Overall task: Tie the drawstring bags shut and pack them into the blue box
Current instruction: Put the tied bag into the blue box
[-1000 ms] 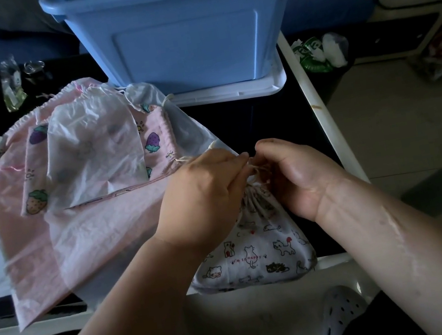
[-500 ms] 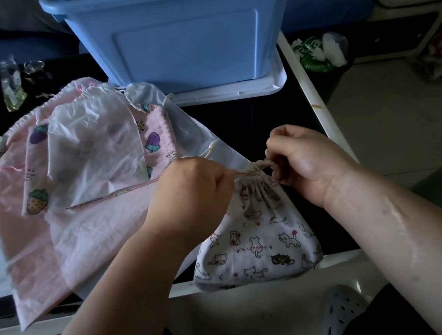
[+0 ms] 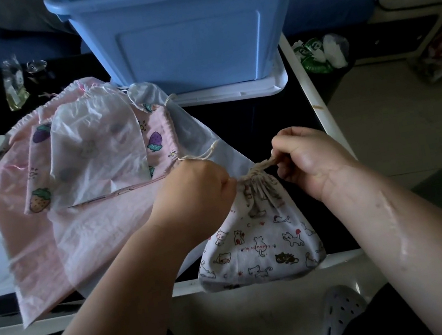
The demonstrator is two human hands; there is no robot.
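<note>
Black table [image 3: 249,115], hands on cat-print bag [image 3: 259,245]

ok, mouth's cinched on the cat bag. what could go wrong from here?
1. Both hands, left and right, pull the cord outward. If either slips before a knot, the cat bag may reopen.
2. The bag overhangs the table's near edge, so releasing it could let it slide off.
3. The loose bags lie beside the left hand, one cord close to it, and could snag or get dragged on the way to the blue box.
</note>
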